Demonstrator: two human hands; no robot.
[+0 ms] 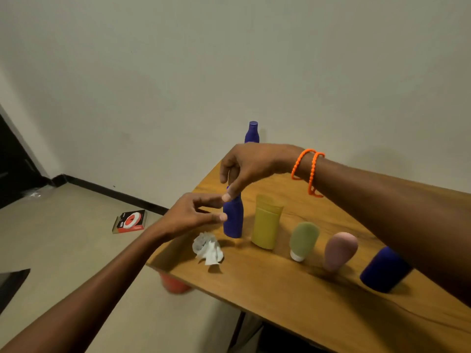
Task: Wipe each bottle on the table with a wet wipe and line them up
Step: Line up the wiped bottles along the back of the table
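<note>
Five containers stand in a row on the wooden table (293,299): a purple bottle (233,221), a yellow tube (266,224), a green tube (303,239), a pink bottle (340,249) and a dark blue bottle (382,272). My right hand (251,165) comes down from above on the purple bottle and pinches its top, which it hides. My left hand (193,216) reaches in from the left, its straight fingertips touching the bottle's side. A crumpled white wet wipe (208,249) lies on the table just left of this bottle. Another purple bottle (252,132) stands alone by the wall.
The table's left edge runs just beside the wipe. A red round object (174,284) sits below that edge. A red and white box (130,221) lies on the floor to the left. The wall is directly behind the table.
</note>
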